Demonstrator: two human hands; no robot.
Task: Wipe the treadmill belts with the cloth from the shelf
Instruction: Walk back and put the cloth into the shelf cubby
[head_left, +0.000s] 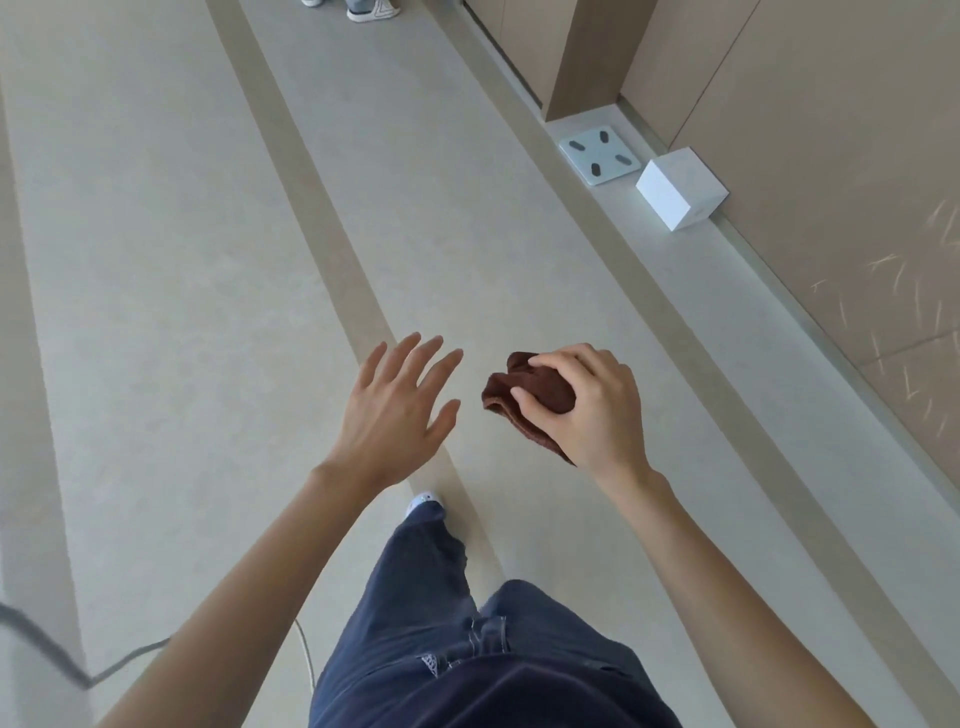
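A dark brown cloth (524, 395) is bunched up in my right hand (587, 405), whose fingers and thumb curl round it in mid-air over the floor. My left hand (400, 410) hovers just to the left of the cloth with its fingers spread and straight, holding nothing and apart from the cloth. No treadmill or shelf is in view. My legs in dark blue trousers (447, 623) and one white shoe tip (423, 501) show below the hands.
Pale floor with tan stripes (332, 234) runs ahead. On the right, along a beige wall (831, 156), a low ledge bears a white bathroom scale (597, 156) and a white box (680, 187). Another person's shoes (371, 10) stand far ahead. A grey cable (119, 660) lies at lower left.
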